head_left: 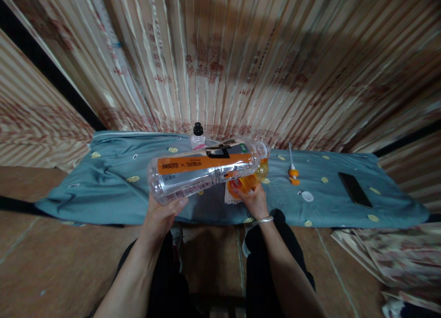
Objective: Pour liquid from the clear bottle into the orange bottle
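Observation:
My left hand (165,212) is closed around the lower end of a large clear plastic bottle (206,169) with an orange and silver label. The bottle lies tilted nearly flat in the air, its uncapped neck pointing right. Beneath that neck, my right hand (254,199) grips an orange-yellow bottle (246,182), partly hidden by the clear one. The two mouths are close together; whether they touch I cannot tell. A folded whitish cloth or tissue (230,196) shows under the orange-yellow bottle. To the right lie an orange pump head (293,175) with a white tube and a white cap (308,197).
A green-blue patterned cloth (144,203) covers the narrow table. Behind the clear bottle stands a small bottle with a black top (197,133). A dark phone (354,189) lies at the right. A striped curtain (220,70) hangs along the back; black poles (51,65) flank the table.

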`<action>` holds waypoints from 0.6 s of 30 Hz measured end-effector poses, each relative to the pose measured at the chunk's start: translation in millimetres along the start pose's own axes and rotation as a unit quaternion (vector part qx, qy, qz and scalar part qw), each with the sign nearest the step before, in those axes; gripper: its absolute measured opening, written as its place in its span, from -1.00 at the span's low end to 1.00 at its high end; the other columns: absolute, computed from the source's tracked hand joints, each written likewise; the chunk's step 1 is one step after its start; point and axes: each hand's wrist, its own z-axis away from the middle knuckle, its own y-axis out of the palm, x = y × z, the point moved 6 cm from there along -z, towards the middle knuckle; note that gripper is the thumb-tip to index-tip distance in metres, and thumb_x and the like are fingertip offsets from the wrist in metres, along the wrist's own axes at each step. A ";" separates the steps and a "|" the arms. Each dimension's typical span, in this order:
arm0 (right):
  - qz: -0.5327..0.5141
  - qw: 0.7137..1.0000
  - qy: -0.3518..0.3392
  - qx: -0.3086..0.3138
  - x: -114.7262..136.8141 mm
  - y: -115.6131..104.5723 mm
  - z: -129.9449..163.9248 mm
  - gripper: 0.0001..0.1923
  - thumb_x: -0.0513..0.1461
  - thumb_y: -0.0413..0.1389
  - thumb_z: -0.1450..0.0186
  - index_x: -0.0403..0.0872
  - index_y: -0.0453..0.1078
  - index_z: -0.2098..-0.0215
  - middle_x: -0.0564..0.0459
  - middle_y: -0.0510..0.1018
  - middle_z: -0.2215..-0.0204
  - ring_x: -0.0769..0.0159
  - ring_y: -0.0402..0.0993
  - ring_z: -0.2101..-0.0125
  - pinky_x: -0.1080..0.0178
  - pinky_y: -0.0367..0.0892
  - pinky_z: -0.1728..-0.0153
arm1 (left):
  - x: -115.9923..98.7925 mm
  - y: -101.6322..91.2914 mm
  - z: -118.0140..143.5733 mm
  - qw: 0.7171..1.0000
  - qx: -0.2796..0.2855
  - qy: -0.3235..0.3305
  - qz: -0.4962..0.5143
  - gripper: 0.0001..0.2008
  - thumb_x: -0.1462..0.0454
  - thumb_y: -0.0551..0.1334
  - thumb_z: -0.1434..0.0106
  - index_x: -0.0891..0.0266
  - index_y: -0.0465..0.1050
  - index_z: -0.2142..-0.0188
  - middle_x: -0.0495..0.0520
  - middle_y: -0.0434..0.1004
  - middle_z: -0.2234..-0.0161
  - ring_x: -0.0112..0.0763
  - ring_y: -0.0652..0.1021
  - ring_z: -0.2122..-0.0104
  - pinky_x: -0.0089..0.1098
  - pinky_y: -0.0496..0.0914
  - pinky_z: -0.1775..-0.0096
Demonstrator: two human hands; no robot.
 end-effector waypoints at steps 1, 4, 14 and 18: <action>-0.001 1.000 -0.005 -0.003 0.2 0.2 0.2 -0.39 0.18 0.42 0.04 0.04 0.39 0.22 -0.13 0.76 0.30 -0.12 0.75 0.23 0.00 0.61 0.26 | 0.3 -0.4 0.2 1.000 0.000 -0.002 -0.004 -0.26 0.23 0.59 0.18 0.13 0.60 -0.08 0.09 0.70 0.22 -0.14 0.68 0.23 -0.28 0.61 0.22; -0.012 1.000 -0.021 -0.011 0.4 0.6 0.2 -0.39 0.19 0.41 0.01 0.02 0.41 0.20 -0.12 0.76 0.29 -0.10 0.76 0.24 0.01 0.61 0.26 | 0.1 -1.1 0.4 1.000 -0.001 -0.001 -0.010 -0.22 0.21 0.60 0.20 0.16 0.60 -0.10 0.11 0.70 0.20 -0.18 0.66 0.30 -0.30 0.59 0.30; -0.011 1.000 -0.014 -0.004 3.0 -0.4 0.1 -0.39 0.14 0.45 0.04 -0.01 0.44 0.20 -0.15 0.78 0.28 -0.09 0.76 0.25 0.05 0.60 0.29 | -4.3 4.9 -1.0 1.000 -0.007 0.025 0.010 -0.27 0.28 0.57 0.22 0.12 0.62 -0.05 0.12 0.73 0.13 -0.02 0.69 0.07 -0.12 0.59 -0.05; -0.002 1.000 0.004 0.001 7.4 -1.4 0.5 -0.39 0.09 0.47 0.05 -0.02 0.44 0.17 -0.18 0.78 0.21 -0.13 0.76 0.17 0.03 0.62 0.21 | -1.5 2.5 -0.1 1.000 -0.003 0.016 -0.001 -0.33 0.24 0.57 0.18 0.15 0.64 -0.02 0.15 0.73 0.12 0.01 0.70 0.06 -0.11 0.60 -0.04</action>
